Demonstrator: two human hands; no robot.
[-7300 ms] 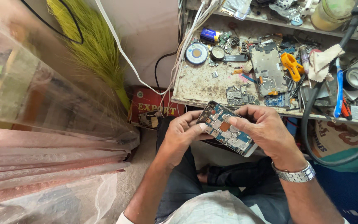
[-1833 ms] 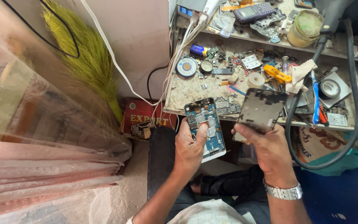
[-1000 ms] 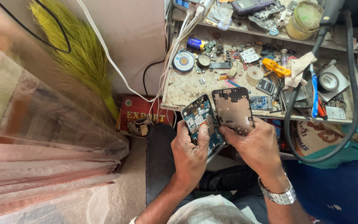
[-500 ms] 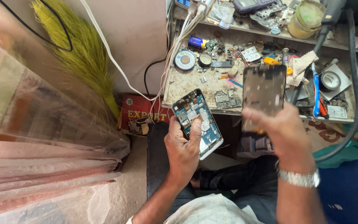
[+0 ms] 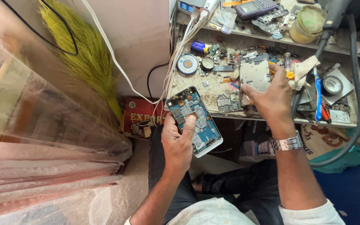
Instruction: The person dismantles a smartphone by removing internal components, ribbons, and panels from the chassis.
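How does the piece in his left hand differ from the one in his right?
The opened phone in the left hand shows a blue circuit board; the grey frame panel in the right hand looks plain. The phone hangs over his lap, the panel over the workbench. Both are flat rectangles.

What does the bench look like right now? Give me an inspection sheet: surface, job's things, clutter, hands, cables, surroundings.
Surface: workbench, dusty and crowded.
Job's things: opened phone, circuit board exposed; separated phone panel over the bench.
Clutter: round tin, tape roll, yellow-green jar, cloth, loose parts.
Hands: left hand grips the opened phone, thumb on the board; right hand holds the panel.
Cables: white cables along the wall; thick black hose at right.
Surroundings: green broom, red box, plastic sheeting.
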